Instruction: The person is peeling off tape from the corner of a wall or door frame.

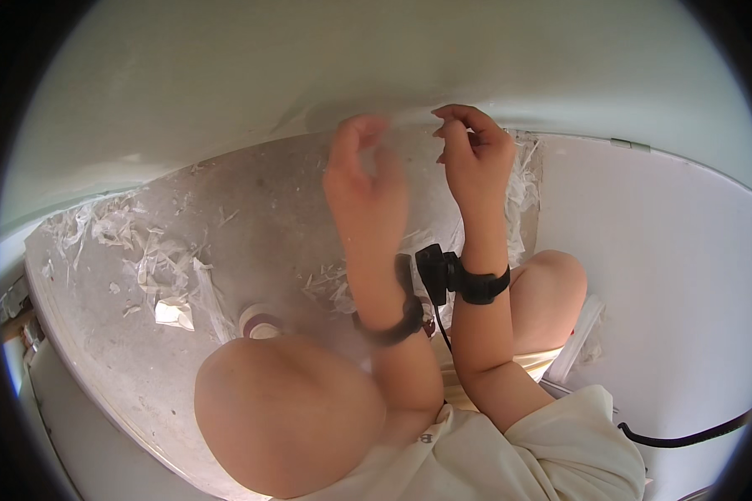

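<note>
A large smooth pale-green panel [376, 56] fills the upper view, with both hands close to its lower edge. My left hand [366, 166] is blurred; its fingers are curved, a gap shows between thumb and forefinger, and I see nothing held there. To its right, my right hand [476, 141] is bent at the wrist, thumb folded near its curled fingers. Whether something thin is pinched in it cannot be made out. Black straps circle both wrists, and a small black device [432, 272] with a cable sits by the right one.
Torn clear film and paper scraps [156, 263] litter the grey floor [263, 200]. A white panel [652, 250] stands at the right, with a small metal hinge-like piece [630, 145] along its top edge. A black hose or cable [683, 438] crosses the lower right. My bent knees are below.
</note>
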{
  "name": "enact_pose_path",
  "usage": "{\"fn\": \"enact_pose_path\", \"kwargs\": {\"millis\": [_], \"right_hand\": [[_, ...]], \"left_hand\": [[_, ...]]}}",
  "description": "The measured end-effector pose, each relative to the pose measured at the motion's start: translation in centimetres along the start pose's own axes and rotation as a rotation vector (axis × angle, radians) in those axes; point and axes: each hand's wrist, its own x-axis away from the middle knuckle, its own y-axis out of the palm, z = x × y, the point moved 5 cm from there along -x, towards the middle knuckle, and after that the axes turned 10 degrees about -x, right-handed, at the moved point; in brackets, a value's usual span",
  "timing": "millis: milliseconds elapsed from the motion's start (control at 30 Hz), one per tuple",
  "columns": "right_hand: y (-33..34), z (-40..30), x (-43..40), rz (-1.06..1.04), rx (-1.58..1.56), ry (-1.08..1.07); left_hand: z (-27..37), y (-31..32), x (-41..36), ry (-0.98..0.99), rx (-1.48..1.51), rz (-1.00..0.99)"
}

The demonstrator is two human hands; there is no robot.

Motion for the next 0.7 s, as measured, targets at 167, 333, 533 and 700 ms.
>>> {"fn": "enact_pose_path", "kwargs": {"millis": [167,333,533,700], "right_hand": [[0.5,-0.5,-0.3,0.056,-0.014,-0.063],[-0.6,2.8,-0.8,0.133,-0.068,0.014],[-0.6,4.4,-1.0,0.148,0.088,0.077],[0.8,3.8,-0.3,0.088,0.313,-0.051]], "left_hand": [[-0.1,-0.3,-0.1,0.001,0.012,0.007],[-0.6,-0.2,-0.3,0.024,0.025,0.015],[-0.5,-0.3,-0.5,0.004,-0.059,-0.003],[-0.8,-1.1,-0.8,-0.045,-0.222,-0.024]]}}
